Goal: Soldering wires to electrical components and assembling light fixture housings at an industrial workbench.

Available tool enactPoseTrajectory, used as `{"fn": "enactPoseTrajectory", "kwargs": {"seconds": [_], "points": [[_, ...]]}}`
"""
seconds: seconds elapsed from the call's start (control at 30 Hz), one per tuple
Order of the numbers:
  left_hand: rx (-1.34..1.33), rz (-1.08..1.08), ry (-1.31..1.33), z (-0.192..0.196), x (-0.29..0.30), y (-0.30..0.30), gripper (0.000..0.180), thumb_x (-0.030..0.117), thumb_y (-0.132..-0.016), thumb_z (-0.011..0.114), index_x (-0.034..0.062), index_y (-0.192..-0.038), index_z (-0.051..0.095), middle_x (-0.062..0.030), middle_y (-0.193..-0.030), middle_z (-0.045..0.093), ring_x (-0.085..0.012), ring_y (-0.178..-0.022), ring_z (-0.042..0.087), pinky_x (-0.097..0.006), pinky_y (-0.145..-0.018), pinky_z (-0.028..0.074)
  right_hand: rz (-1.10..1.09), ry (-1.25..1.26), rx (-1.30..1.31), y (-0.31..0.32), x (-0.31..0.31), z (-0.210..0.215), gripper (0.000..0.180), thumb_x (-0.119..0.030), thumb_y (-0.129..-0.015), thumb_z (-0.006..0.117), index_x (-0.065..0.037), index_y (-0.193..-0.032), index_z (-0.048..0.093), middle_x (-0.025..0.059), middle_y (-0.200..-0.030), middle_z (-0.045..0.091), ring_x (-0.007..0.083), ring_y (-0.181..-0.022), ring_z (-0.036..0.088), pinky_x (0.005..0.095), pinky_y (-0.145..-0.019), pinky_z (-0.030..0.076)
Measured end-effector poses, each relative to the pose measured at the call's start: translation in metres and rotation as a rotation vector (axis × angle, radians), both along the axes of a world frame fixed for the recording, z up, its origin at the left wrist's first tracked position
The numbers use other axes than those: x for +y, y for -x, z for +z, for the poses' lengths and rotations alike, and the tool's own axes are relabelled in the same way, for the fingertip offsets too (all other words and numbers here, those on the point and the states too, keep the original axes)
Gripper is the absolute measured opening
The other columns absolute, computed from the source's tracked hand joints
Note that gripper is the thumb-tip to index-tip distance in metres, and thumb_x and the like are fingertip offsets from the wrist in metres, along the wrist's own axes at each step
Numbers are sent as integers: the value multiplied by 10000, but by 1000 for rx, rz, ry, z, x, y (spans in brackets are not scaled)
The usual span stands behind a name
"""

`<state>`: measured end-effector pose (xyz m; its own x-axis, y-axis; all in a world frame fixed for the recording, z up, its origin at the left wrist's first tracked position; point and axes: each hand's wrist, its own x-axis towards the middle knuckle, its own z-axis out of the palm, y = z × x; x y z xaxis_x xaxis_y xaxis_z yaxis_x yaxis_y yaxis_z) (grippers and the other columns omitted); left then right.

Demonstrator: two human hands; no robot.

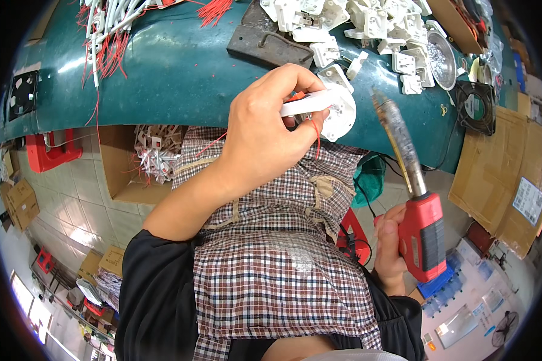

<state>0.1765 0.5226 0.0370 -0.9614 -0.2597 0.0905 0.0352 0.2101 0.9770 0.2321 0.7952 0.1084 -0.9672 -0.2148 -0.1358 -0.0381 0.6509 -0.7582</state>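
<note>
Over the table's near edge, my left hand (262, 123) pinches a white plastic housing (310, 103) between thumb and fingers. A rounded white part (343, 123) with metal bits inside lies right beside it; whether the two are joined I cannot tell. Thin red wire (317, 139) hangs down by my thumb. My right hand (391, 253) is wrapped round the red and black handle of a soldering gun (424, 237). Its long, stained metal barrel points up toward the table, and the tip stays apart from the white parts, to their right.
White plastic housings (373, 18) are heaped at the back, near a dark metal block (265, 45) with a handle. A round metal dish (442, 60) and a small black fan (476, 107) stand at right. White cables with red wires (111, 30) lie back left. An open carton (117, 168) sits below.
</note>
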Motion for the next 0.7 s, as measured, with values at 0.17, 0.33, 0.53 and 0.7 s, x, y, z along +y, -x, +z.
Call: {"fn": "enactPoseTrajectory", "kwargs": {"seconds": [0.17,0.33,0.53,0.7], "points": [[-12,-1,0,0,0,1,172,-21,-836,764,34,-951,648,13,-851,664,-17,-695,590,-184,-530,434,72,216,2,17,-42,-13,575,73,-865,702,-51,-1329,386,98,-1095,509,136,-816,586,307,-728,519],[-32,6,41,1,0,0,167,8,-838,768,37,-955,651,12,-856,666,-22,-713,598,-190,-542,446,63,384,140,29,-89,-46,518,-49,-757,868,-57,-1150,530,32,-925,615,136,-808,584,262,-686,444],[-82,20,11,4,0,0,195,65,-795,777,49,-948,657,-47,-854,689,-179,-717,651,-304,-587,516,89,223,294,36,-106,-61,352,-77,-729,896,-73,-967,636,3,-920,682,106,-728,557,248,-688,409],[-106,12,1,6,-1,0,196,74,-795,783,53,-942,655,-39,-845,682,-171,-722,644,-296,-589,509,74,267,190,41,-94,-57,437,77,-855,734,-58,-1172,466,56,-1031,640,151,-955,617,282,-828,484]]}}
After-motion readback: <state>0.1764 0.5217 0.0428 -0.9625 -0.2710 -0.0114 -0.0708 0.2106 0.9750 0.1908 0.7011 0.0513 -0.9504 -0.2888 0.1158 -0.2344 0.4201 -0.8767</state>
